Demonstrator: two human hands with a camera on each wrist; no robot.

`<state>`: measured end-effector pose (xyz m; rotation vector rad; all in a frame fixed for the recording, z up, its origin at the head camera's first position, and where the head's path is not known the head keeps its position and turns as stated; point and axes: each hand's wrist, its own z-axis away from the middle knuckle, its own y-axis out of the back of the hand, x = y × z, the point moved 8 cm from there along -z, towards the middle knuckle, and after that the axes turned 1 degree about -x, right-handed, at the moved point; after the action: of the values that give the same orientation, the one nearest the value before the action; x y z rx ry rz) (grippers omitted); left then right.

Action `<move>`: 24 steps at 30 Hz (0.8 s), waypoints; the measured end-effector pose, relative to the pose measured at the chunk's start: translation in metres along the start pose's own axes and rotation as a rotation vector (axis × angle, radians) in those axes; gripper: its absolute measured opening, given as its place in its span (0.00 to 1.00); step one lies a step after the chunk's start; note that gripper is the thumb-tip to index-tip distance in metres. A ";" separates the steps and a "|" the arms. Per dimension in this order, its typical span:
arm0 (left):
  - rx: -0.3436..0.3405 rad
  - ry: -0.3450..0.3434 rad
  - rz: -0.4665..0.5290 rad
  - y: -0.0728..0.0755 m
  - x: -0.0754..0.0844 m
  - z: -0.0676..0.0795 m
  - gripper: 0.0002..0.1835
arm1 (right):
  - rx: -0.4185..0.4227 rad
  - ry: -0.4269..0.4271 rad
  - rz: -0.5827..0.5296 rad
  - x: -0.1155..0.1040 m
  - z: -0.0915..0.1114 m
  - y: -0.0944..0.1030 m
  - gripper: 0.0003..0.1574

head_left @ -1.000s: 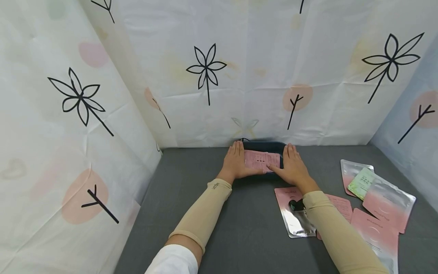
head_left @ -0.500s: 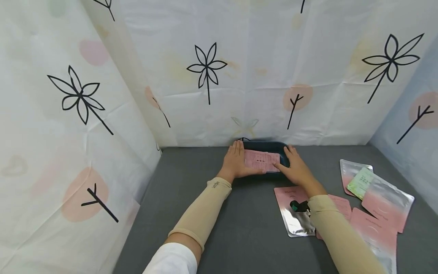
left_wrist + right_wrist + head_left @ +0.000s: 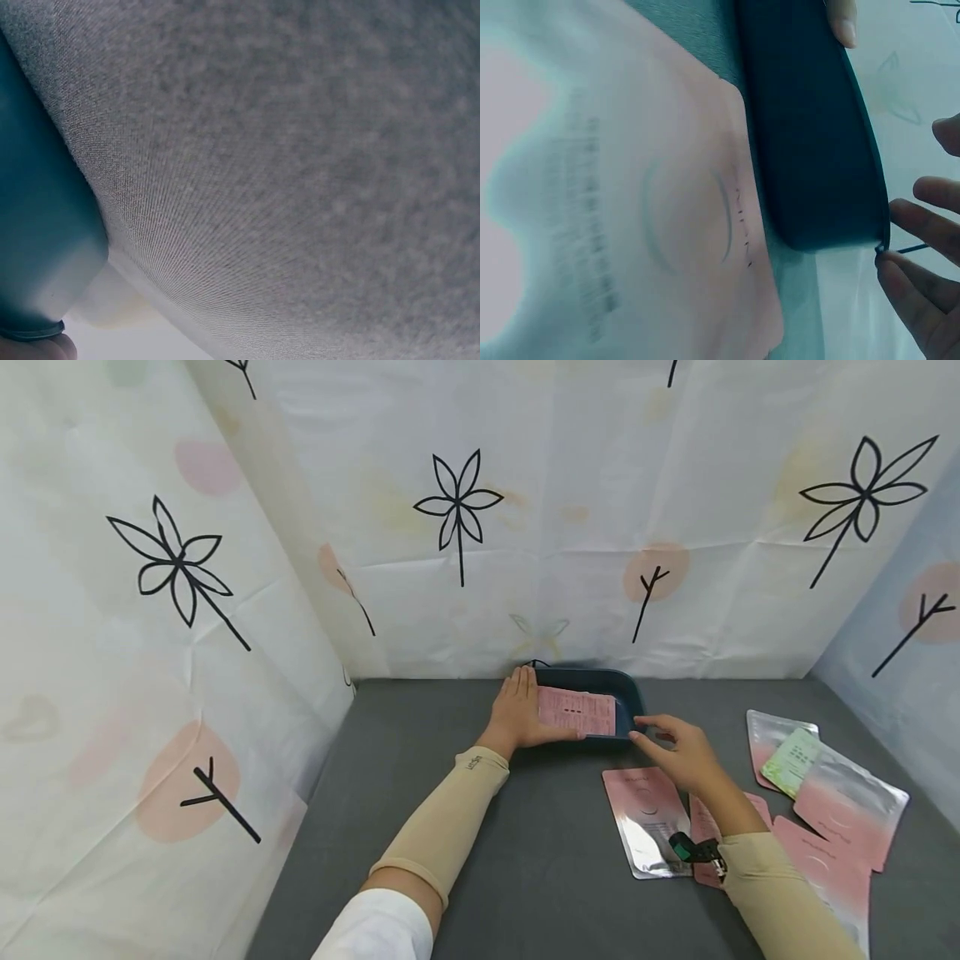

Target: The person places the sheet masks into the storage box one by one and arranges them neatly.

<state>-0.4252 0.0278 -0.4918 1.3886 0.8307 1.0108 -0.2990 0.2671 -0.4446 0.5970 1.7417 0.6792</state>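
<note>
A dark blue bin [image 3: 628, 689] stands at the back of the table with a pink printed packet [image 3: 577, 710] lying in it. My left hand [image 3: 517, 714] lies along the bin's left side, fingers straight, thumb stretched over the front rim. At the front right corner of the bin is my right hand [image 3: 682, 752], its thumb and forefinger spread apart. In the right wrist view, those fingertips [image 3: 900, 214] touch the rim at the corner. Below them in the head view lies a pink and silver foil packet [image 3: 641, 814].
Several more foil packets, such as the pink and silver packet [image 3: 855, 806] and the green packet [image 3: 791, 760], overlap at the right of the grey table [image 3: 540, 860]. A patterned white cloth [image 3: 555, 527] hangs behind the bin.
My right hand has slid from the bin's right side toward its front right corner, and its fingers have bent from straight. My left hand and the bin have stayed in place.
</note>
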 end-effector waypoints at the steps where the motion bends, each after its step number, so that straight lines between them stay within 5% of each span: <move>1: 0.002 0.000 0.000 0.000 0.000 0.000 0.81 | 0.013 0.016 -0.006 0.000 0.004 0.001 0.29; 10: 0.006 0.002 0.012 0.003 0.003 0.003 0.82 | -0.032 0.011 0.029 -0.002 0.031 0.002 0.26; 24: 0.018 0.012 0.003 0.004 0.003 0.004 0.80 | -0.219 -0.111 0.209 0.021 0.055 -0.018 0.52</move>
<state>-0.4202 0.0290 -0.4871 1.4013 0.8485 1.0168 -0.2518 0.2763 -0.4835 0.6560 1.4907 0.9510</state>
